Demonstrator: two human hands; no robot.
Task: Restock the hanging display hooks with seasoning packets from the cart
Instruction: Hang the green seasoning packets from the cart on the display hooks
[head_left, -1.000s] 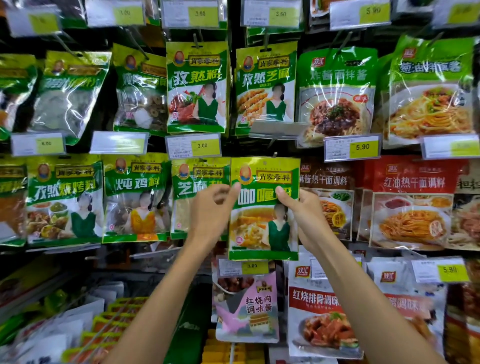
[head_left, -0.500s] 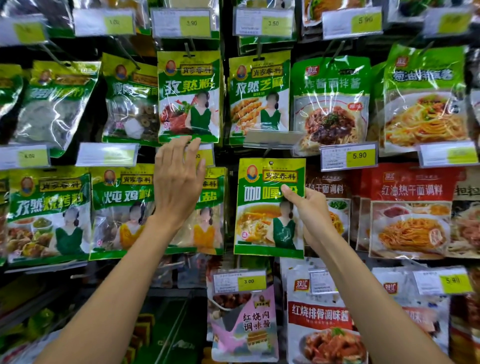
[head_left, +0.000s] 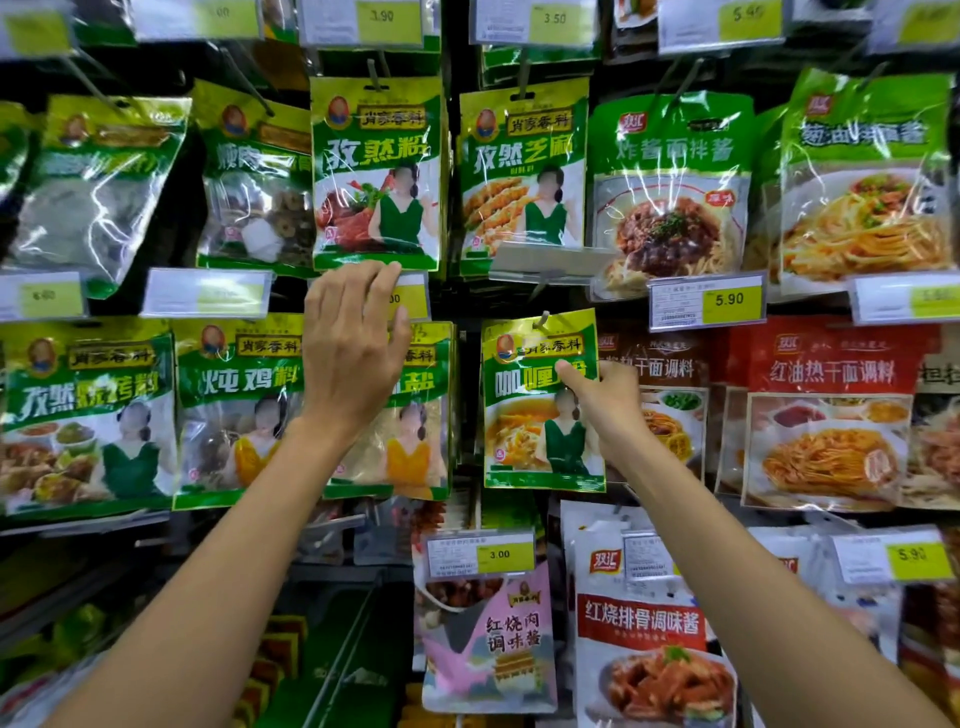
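The seasoning packet (head_left: 524, 415) is a flat, shiny plastic bag, taller than it is wide. It is green and yellow. On the front are a bowl of yellow food and a person in a green dress. It hangs below and to the left of the 5.90 price tag (head_left: 706, 301). A thin metal hook (head_left: 544, 318) pokes out through the little hole at the packet's top.

The right hand (head_left: 608, 400) pinches the packet's right edge. The thumb is on the front and the other fingers are hidden behind it.

The left hand (head_left: 353, 353) is far to the left of the 5.90 price tag and a little lower. Its fingers are straight and close together, with the thumb a bit apart, and it holds nothing. The fingertips lie over a clear plastic tag holder (head_left: 410, 299) with a yellow patch. I cannot tell if they touch it.

Up and to the left of the 5.90 price tag hangs a cumin packet (head_left: 376, 171), green, glossy and crinkly, with light shining off it. Right above the 5.90 price tag hangs a noodle sauce packet (head_left: 670, 197) with a green top and a bowl of noodles under brown sauce. Far below and to the left of the 5.90 price tag hangs a pink pouch (head_left: 488, 639) that looks softer and less shiny.
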